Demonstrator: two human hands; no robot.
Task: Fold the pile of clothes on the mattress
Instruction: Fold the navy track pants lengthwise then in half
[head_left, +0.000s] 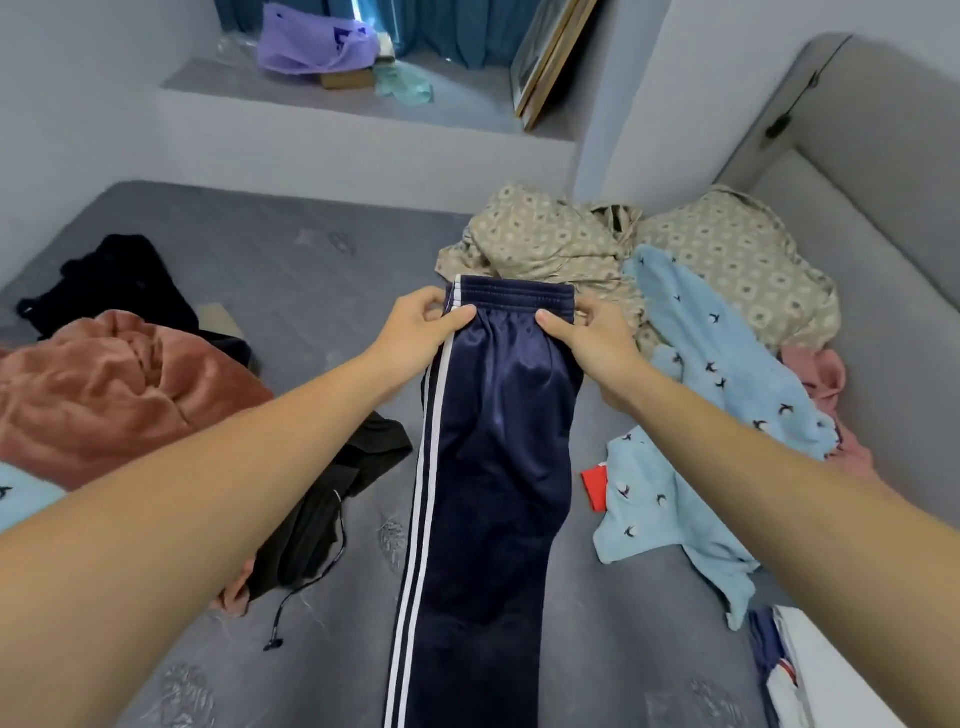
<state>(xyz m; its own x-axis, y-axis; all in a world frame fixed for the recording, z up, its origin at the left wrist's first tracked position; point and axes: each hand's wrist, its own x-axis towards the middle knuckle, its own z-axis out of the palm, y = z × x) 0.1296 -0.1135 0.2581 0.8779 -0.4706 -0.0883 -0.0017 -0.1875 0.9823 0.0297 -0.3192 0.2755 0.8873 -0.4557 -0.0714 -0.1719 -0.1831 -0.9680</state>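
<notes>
Nearest the camera, at the lower right edge, lies one small stack of white and dark cloth (784, 670), too cut off to tell more. One pair of navy track pants (493, 467) runs up the middle of the grey mattress (291, 270), legs laid together, two white stripes down its left edge and the waistband at the far end. Just left of the pants lies one black garment (332, 499) with a drawstring trailing toward the camera, and beyond it one rust-coloured fleece piece (104, 395), bunched up. To the right are two spreads of light blue cloth printed with small dark birds (675, 499); whether they are one garment or two I cannot tell. A small red item (595, 486) shows at their left edge. Both hands are apart at the waistband: the left hand (415, 332) pinches the striped corner between thumb and fingers, and the right hand (587, 338) pinches the opposite corner the same way. Farther left lies one black garment (114, 286). Behind the waistband, one beige patterned heap (623, 249) rests near the grey headboard (857, 156), with one pink piece (815, 374) tucked beside the blue cloth. On the far ledge sits one purple bag (311, 44).
</notes>
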